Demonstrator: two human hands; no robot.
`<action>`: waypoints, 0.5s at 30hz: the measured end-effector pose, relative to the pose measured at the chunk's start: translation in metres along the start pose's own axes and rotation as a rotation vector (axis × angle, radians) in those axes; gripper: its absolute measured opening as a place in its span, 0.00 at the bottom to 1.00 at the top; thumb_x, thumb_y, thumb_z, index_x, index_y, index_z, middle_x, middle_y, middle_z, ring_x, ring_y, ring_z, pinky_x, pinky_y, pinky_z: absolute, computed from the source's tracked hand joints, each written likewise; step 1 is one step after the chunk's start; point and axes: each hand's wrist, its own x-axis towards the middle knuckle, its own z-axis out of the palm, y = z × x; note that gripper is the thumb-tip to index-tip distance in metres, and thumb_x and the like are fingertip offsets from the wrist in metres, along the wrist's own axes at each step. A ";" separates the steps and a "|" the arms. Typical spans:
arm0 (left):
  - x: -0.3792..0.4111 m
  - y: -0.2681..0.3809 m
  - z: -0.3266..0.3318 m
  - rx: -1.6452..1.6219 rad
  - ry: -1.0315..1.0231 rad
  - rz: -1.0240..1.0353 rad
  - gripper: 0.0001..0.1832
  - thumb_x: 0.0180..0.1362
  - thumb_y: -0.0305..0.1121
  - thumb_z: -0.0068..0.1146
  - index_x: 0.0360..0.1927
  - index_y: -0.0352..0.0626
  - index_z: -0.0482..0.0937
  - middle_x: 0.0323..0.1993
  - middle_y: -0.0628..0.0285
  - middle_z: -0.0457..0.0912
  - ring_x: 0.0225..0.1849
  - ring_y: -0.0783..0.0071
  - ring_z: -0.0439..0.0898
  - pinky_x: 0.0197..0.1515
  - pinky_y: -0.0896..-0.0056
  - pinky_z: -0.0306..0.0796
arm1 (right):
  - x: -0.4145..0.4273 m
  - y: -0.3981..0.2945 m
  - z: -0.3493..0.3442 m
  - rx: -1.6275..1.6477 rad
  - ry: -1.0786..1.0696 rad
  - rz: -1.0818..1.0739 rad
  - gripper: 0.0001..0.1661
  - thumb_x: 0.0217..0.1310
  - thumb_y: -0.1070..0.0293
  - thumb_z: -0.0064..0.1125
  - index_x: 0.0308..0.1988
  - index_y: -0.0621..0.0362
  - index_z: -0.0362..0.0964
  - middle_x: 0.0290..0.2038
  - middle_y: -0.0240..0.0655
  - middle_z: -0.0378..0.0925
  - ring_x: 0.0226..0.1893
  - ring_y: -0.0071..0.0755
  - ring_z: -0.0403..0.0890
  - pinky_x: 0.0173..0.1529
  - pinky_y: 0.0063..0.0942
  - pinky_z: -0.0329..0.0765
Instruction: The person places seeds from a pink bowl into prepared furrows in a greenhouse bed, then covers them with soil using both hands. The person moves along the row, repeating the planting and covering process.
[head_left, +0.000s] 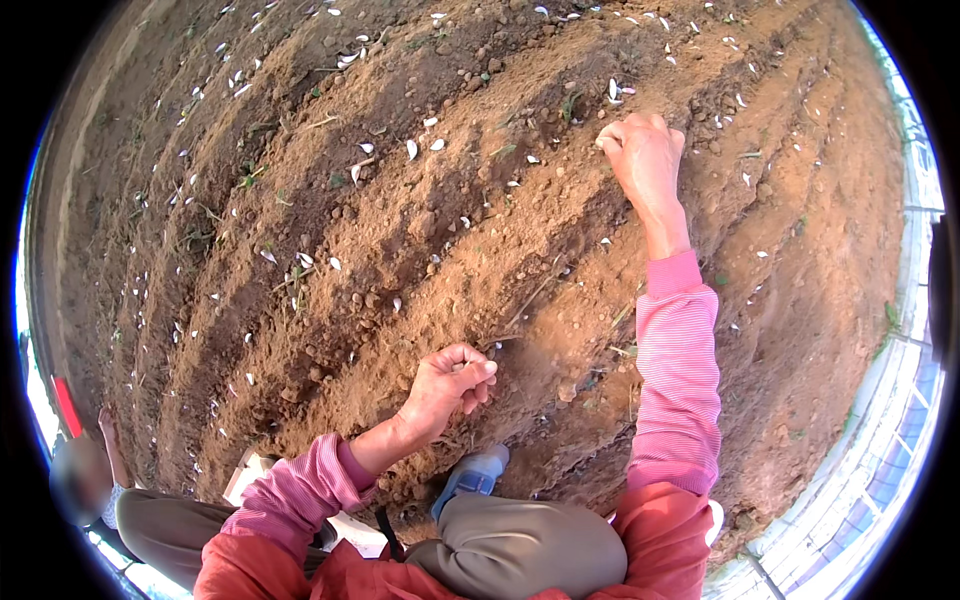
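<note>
Tilled brown soil (465, 277) with shallow furrows lies before me, dotted with many white garlic cloves. My right hand (643, 154) reaches far forward over the soil, fingertips pinched together; whether a clove is between them cannot be told. Just beyond it lie a large white clove (613, 89) and a pinkish one (628, 91). My left hand (454, 382) is held nearer my body above the soil, its fingers curled and thumb over them, with something small and pale partly showing inside. Left of it, more garlic cloves (412, 149) rest in the furrows.
My blue shoe (472, 474) stands on the soil below my left hand. Another person (111, 450) is at the lower left edge, beside a red object (67, 406). A pale paved strip (874, 465) borders the soil at right. Bits of straw and small weeds (568, 106) lie about.
</note>
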 end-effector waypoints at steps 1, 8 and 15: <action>0.001 0.001 -0.001 0.007 0.001 0.008 0.07 0.62 0.31 0.60 0.30 0.42 0.78 0.27 0.62 0.82 0.23 0.80 0.77 0.21 0.80 0.67 | 0.000 0.001 0.000 0.041 0.036 0.019 0.05 0.57 0.60 0.61 0.32 0.44 0.82 0.34 0.29 0.79 0.44 0.39 0.76 0.50 0.42 0.65; 0.003 0.003 0.002 0.011 0.013 0.027 0.07 0.62 0.31 0.60 0.29 0.42 0.78 0.26 0.63 0.82 0.21 0.81 0.76 0.20 0.80 0.66 | 0.011 0.010 -0.002 0.588 0.018 0.312 0.09 0.62 0.60 0.61 0.39 0.50 0.83 0.32 0.30 0.85 0.30 0.28 0.82 0.37 0.28 0.77; 0.034 0.082 0.034 -0.122 -0.026 0.322 0.15 0.69 0.42 0.50 0.34 0.42 0.77 0.26 0.63 0.81 0.22 0.80 0.75 0.20 0.80 0.65 | -0.058 -0.092 -0.043 1.029 -0.117 0.133 0.06 0.66 0.69 0.57 0.37 0.58 0.78 0.28 0.29 0.81 0.24 0.16 0.77 0.26 0.19 0.73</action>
